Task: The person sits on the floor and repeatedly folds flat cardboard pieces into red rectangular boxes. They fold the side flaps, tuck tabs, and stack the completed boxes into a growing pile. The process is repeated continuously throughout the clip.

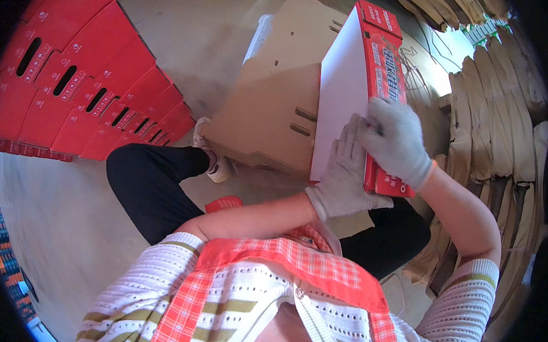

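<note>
A red printed cardboard carton [382, 59] with a white inner side [340, 91] stands on edge in front of me, right of centre. My left hand [346, 178], in a grey-white work glove, lies against the carton's near end with its fingers stretched out along the white side. Over the carton's upper red edge, my right hand [398, 135], gloved the same way, is closed with its fingers curled in on the rim. Part of the carton is hidden beneath both gloves. Brown flat cardboard [261, 118] with slots spreads to the left, against the white side.
Stacked red cartons [74, 80] with dark hand holes line the left. Bundles of folded brown cardboard [497, 114] are piled at the right. My knees [153, 177] are bent on both sides of the work. A white plastic piece [258, 37] lies beyond the brown cardboard.
</note>
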Demonstrator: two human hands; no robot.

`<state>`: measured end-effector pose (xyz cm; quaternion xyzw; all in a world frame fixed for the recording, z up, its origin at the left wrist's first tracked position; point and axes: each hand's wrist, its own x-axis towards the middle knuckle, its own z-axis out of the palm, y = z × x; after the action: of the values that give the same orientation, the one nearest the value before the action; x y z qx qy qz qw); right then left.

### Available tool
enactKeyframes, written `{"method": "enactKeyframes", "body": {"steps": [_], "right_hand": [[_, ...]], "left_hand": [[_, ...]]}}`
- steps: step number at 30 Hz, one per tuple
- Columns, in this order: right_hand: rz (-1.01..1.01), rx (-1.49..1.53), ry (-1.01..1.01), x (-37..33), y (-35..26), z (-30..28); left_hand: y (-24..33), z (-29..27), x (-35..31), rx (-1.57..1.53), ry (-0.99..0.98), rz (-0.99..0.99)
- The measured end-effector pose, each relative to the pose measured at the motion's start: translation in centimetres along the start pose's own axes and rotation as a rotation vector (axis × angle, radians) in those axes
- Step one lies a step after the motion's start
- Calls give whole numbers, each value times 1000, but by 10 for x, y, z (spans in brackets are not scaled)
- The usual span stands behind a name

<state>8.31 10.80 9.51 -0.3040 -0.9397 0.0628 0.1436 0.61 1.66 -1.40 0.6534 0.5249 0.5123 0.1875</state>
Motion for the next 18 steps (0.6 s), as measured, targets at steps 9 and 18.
{"method": "enactKeyframes", "body": {"steps": [9,18], "right_hand": [[162,739,123,32,-21,0],[7,457,-249,-16,-22,102]], "left_hand": [[-7,-49,1,123,127,116],[-49,-229,-25,707,-339,-198]]}}
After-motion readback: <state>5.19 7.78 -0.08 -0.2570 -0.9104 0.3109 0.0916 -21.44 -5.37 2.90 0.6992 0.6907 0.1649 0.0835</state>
